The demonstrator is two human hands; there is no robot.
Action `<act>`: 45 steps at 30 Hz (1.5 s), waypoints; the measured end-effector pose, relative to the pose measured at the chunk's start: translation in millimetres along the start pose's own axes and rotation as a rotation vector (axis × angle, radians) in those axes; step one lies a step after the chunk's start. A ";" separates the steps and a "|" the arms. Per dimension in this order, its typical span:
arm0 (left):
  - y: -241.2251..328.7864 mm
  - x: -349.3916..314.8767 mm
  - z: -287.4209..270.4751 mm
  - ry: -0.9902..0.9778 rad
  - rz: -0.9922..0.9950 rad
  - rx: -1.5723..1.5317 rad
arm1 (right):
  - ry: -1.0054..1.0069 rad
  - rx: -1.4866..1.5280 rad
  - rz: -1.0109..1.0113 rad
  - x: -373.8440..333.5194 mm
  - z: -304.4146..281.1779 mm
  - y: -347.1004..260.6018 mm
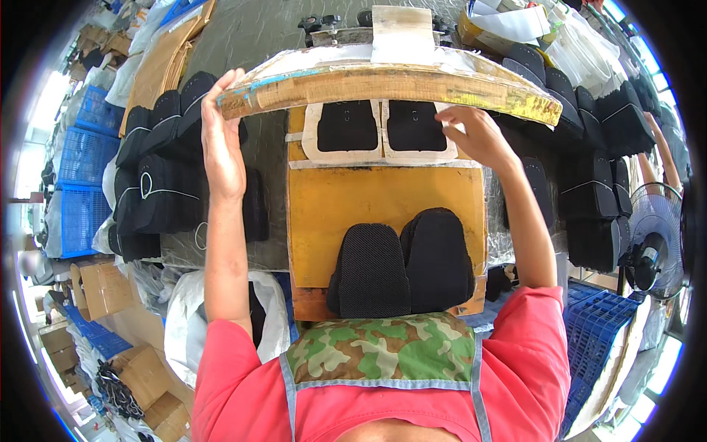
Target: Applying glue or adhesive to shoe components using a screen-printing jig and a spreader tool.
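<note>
Hands are well apart here. The left hand (223,151) has its fingers hooked over the left end of a wooden frame (398,85), which looks tipped up and runs lengthwise left to right across the far side. Strapped black stacks (158,195) sit left of that arm on the worktop (272,195).

Middle: yellow board (317,221), with a left black piece (346,129) and a right black piece (412,132) side by side in white surrounds (311,132), just on the near side of the frame's lower edge. Bare yellow stretches from there back to two near piles (373,269) by the apron, so that's the open room.

Right hand (475,136) is the closer one, right by the right piece's outer edge, fingers and thumb loosely parted; can't tell if it's touching. More black stacks (589,188) crowd the right.
</note>
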State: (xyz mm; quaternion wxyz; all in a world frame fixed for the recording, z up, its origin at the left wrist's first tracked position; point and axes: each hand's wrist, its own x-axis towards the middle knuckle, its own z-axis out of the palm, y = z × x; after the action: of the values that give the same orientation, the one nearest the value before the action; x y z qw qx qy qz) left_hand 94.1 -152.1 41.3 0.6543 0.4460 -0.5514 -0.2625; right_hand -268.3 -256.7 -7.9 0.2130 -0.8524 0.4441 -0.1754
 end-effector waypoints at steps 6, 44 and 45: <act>-81.8 -33.0 1.5 -0.117 -0.414 0.272 | 0.136 -0.086 0.272 34.0 51.3 18.8; -9.0 -144.2 -176.2 0.321 -0.434 0.430 | 0.280 -0.152 0.581 -186.8 -16.7 84.9; -10.4 -145.4 -176.9 0.303 -0.450 0.420 | 0.234 -0.178 0.579 -188.0 -14.3 86.2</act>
State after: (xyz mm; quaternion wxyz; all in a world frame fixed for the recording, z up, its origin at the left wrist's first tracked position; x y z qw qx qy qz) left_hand 227.7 16.6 -37.6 0.5486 0.7153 -0.3777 -0.2117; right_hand -436.4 -147.6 -61.2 0.1265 -0.6802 0.7030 -0.1648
